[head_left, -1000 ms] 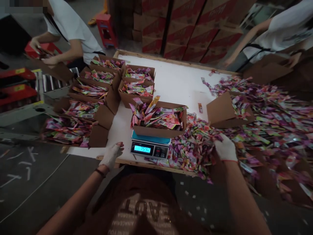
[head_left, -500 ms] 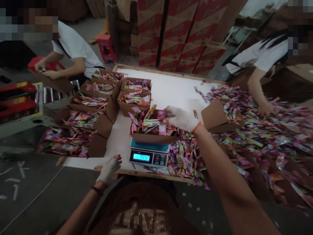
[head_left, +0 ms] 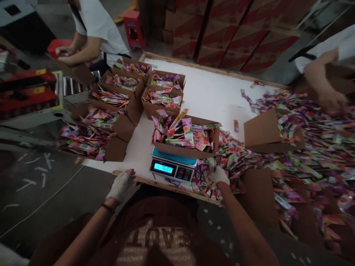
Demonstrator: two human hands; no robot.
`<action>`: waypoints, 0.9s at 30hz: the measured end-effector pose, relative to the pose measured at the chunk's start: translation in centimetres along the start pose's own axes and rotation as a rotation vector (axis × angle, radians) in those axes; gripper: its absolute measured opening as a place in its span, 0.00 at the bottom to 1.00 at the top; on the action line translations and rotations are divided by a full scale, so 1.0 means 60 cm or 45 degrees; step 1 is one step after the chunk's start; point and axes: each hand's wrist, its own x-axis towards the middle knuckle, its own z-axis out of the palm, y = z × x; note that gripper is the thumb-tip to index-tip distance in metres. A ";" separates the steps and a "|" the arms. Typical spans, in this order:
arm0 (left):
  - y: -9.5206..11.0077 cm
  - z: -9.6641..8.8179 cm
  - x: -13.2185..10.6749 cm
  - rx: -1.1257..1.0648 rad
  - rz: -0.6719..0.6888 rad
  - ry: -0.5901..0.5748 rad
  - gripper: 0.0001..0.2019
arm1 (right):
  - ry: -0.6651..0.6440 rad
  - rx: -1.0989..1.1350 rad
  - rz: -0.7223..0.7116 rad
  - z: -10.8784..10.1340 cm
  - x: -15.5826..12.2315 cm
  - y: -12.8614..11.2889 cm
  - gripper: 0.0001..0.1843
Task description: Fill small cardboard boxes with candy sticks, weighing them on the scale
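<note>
A brown carton (head_left: 188,150) filled with colourful small packets (head_left: 187,130) sits on a digital scale (head_left: 172,170), whose lit display seems to read 1688. My right hand (head_left: 220,175), in a white glove, reaches into the loose packets (head_left: 205,179) just right of the scale. Its fingers are mostly hidden among them, so I cannot see what they grip. At the table's front edge, left of the scale, rests my left hand (head_left: 121,185), also gloved with bare fingertips. Its fingers are loosely extended and hold nothing.
Several packet-filled cartons (head_left: 116,147) stand at the left of the white table (head_left: 205,87). A large packet heap (head_left: 313,144) spreads across the right, with open cartons (head_left: 259,131) in it. Two co-workers' arms (head_left: 318,79) show at the far sides. Stacked boxes (head_left: 213,44) stand behind.
My right hand has left the carton on the scale and come down into the loose packets beside it. The displayed number has risen. My left hand stays by the table edge; the view has shifted.
</note>
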 end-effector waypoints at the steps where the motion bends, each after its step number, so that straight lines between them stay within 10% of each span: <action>1: 0.002 0.004 0.004 -0.004 0.003 -0.011 0.13 | -0.008 -0.006 -0.008 -0.005 0.007 0.004 0.21; 10: 0.030 0.035 0.023 -0.009 0.011 -0.135 0.16 | 0.304 0.164 -0.214 -0.241 -0.015 0.082 0.18; 13: 0.035 0.040 0.021 0.016 0.000 -0.165 0.18 | 0.494 0.697 -0.494 -0.312 -0.081 0.055 0.18; 16: 0.038 0.046 0.019 0.016 0.007 -0.192 0.19 | 0.312 0.983 -0.806 -0.361 -0.137 -0.019 0.21; 21: 0.042 0.042 0.014 -0.038 0.011 -0.165 0.16 | 0.075 0.809 -0.963 -0.390 -0.155 -0.094 0.20; 27: 0.033 0.011 0.000 -0.090 -0.052 -0.001 0.09 | 0.177 0.769 -0.768 -0.313 -0.077 0.022 0.20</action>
